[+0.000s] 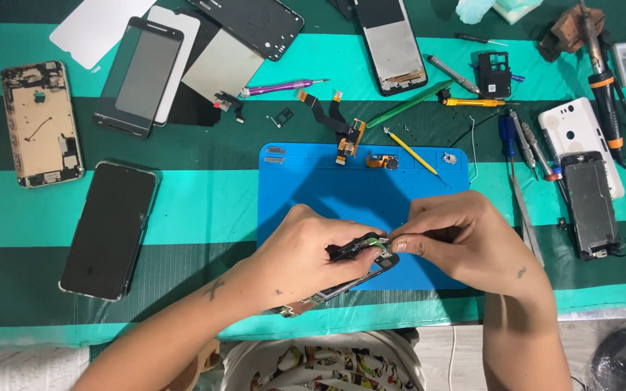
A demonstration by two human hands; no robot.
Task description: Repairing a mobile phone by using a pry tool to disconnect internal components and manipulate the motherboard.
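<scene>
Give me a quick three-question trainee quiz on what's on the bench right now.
1. True or false: both hands grip the same phone frame.
2. Which colour is the mat under the hands? A) blue B) red C) grey
3. Which hand is nearer the soldering iron?

Key:
1. True; left hand and right hand meet on it.
2. A
3. The right hand.

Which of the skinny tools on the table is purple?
The purple screwdriver, lying above the blue mat, beside the loose screen panels. The pencil-like tool on the mat is yellow, and the stick farther up is green.
</scene>
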